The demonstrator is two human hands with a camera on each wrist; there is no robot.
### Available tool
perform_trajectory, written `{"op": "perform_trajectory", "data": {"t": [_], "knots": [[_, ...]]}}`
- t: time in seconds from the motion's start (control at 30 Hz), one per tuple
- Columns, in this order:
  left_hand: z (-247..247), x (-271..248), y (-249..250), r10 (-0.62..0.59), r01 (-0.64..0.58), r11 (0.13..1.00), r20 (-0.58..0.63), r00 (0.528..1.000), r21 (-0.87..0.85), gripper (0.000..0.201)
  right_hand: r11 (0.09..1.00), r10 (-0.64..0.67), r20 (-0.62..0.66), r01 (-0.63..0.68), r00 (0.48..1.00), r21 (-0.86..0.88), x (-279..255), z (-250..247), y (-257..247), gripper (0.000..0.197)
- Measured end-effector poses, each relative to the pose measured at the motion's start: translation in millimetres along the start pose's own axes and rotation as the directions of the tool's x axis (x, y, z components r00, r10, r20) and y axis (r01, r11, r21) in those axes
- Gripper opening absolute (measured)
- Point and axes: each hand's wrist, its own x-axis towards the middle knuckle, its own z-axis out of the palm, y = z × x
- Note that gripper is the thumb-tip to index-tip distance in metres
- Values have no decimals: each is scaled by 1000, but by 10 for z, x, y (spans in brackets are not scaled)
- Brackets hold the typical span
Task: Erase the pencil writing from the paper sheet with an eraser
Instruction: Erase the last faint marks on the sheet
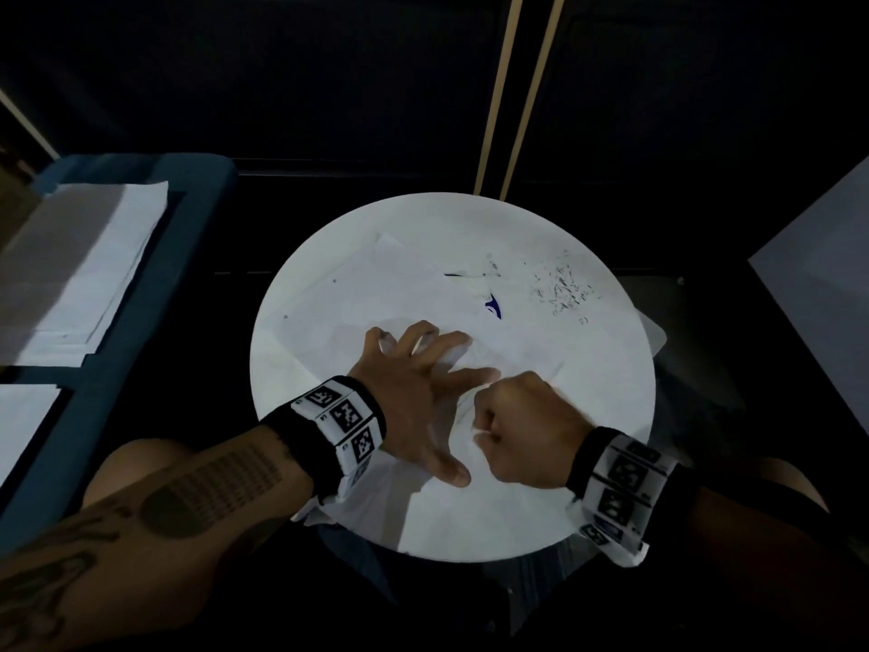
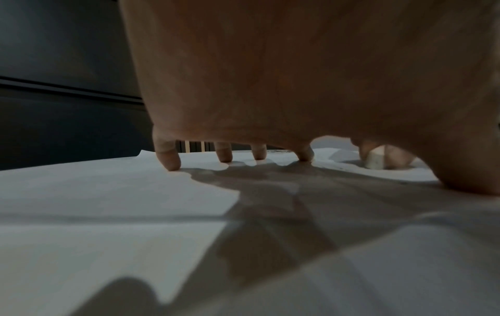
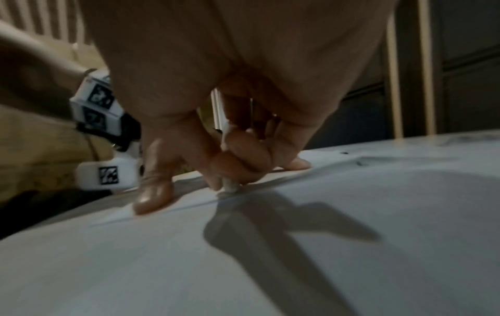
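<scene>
Round white table (image 1: 588, 440); eraser (image 2: 374, 160) upright, lower end on paper sheet (image 1: 517, 350).

- A dim indoor room, seemingly a home or lounge rather than a workshop — dark panelled wall (image 1: 282, 77) behind, crossed by two slim pale-gold vertical strips (image 1: 505, 87).
- A small round white table (image 1: 611, 487) serves as the work surface, with eraser crumbs (image 1: 564, 289) near its far right edge.
- At the left stands blue upholstered seating (image 1: 197, 218) — loose paper sheets (image 1: 98, 270) are stacked on it.
</scene>
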Motion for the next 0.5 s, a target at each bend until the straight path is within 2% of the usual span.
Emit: {"op": "perform_trajectory", "data": {"t": [0.1, 0.13, 0.17, 0.27, 0.33, 0.4, 0.43, 0.5], "knots": [[-5, 5, -1, 11, -11, 1000, -8, 1000, 5, 122, 993, 104, -82, -99, 991, 72, 87, -126, 177, 8], [-3, 7, -2, 14, -14, 1000, -6, 1000, 2, 122, 994, 100, -106, -94, 989, 53, 108, -122, 215, 5], [6, 8, -7, 9, -9, 1000, -2, 1000, -1, 121, 998, 68, -98, -66, 993, 18, 99, -103, 168, 3], [23, 15, -10, -2, 2, 1000, 8, 1000, -5, 121, 980, -140, 13, 141, 990, -144, 27, 71, 30, 8], [10, 15, 4, 2, -2, 1000, 2, 1000, -8, 121, 983, -81, 1, 80, 997, -163, 85, -21, 145, 11], [-5, 10, 10, 6, -6, 1000, 7, 1000, -16, 120, 983, -85, -44, 76, 995, -165, 148, -65, 256, 13], [-1, 4, 9, 2, -2, 1000, 9, 1000, -18, 120, 978, -113, -26, 107, 993, -178, 144, -43, 195, 14], [18, 1, 0, 0, 0, 1000, 6, 1000, -16, 120, 942, -243, 64, 251, 968, -224, 97, 52, 86, 19]]}}
